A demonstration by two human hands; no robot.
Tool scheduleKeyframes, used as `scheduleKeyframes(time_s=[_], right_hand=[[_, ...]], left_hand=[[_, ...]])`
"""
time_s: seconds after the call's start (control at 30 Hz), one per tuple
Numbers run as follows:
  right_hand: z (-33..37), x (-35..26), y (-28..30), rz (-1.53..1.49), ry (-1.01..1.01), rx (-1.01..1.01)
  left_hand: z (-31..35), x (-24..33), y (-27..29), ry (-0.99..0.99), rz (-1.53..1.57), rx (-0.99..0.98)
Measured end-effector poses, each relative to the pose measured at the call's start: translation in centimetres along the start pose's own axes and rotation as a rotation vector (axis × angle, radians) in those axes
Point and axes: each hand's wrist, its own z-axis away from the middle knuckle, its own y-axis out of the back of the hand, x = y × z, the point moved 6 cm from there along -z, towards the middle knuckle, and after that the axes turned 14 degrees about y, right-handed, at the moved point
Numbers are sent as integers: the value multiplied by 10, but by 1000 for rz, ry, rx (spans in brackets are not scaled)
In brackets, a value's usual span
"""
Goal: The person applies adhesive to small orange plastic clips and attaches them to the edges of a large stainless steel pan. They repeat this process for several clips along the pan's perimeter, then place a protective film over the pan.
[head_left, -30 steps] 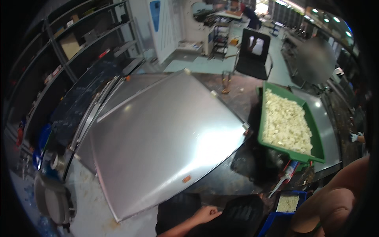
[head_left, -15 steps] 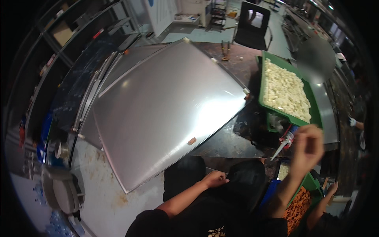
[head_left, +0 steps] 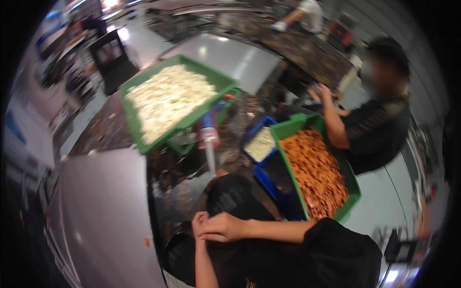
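Observation:
My left hand point(head_left: 200, 221) and my right hand point(head_left: 224, 227) meet over my lap. The right one has its fingers curled over the left hand near the wrist; whether anything lies under them is hidden. Most of my left fingers are covered or blurred. Just ahead of the hands, a red and blue cartridge with a long white nozzle point(head_left: 209, 137) points toward my knee. Beyond it stands a green tray point(head_left: 223, 85) full of small whitish pieces. To the left lies a large flat metal panel point(head_left: 105, 206) with a small orange-brown piece point(head_left: 147, 242) near its edge.
A green tray point(head_left: 353, 194) of orange-brown pieces stands at my right, beside a blue bin point(head_left: 265, 181) and a smaller one with pale pieces point(head_left: 260, 144). A person in black point(head_left: 379, 122) sits beyond. Another metal panel point(head_left: 230, 57) and a chair point(head_left: 109, 57) are farther off.
The view has swung to the right. My right hand has come down from beside the white-piece tray and now rests against my left hand over my lap.

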Motion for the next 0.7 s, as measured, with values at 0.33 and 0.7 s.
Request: scheduleKeyframes(time_s=[0.33,0.7], right_hand=[[73,12,289,930,-283,689],[216,77,315,1256,-787,161]], left_hand=[[7,-22,21,266,100,58],[18,0,0,196,-5,36]])
